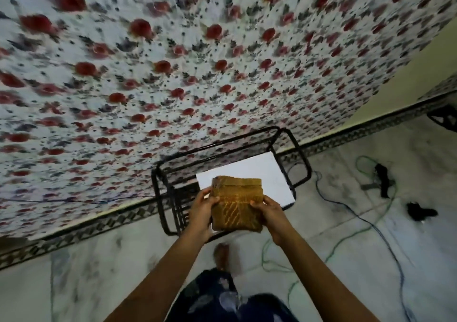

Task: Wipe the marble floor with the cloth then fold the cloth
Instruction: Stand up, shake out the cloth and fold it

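Observation:
A brown cloth [237, 203] with lighter striped markings is folded into a compact square and held in the air in front of me. My left hand [200, 211] grips its left edge, thumb on top. My right hand [269, 210] grips its right edge the same way. The cloth hangs above a black wire rack [173, 198] that carries a white board [259, 173]. The grey-veined marble floor [371, 260] spreads below and to the right.
A bed with a red-flowered white sheet [173, 74] fills the upper view. Blue and green cables [346, 213] trail over the floor at right, beside dark small objects [382, 179]. My bare foot [222, 252] stands below the rack.

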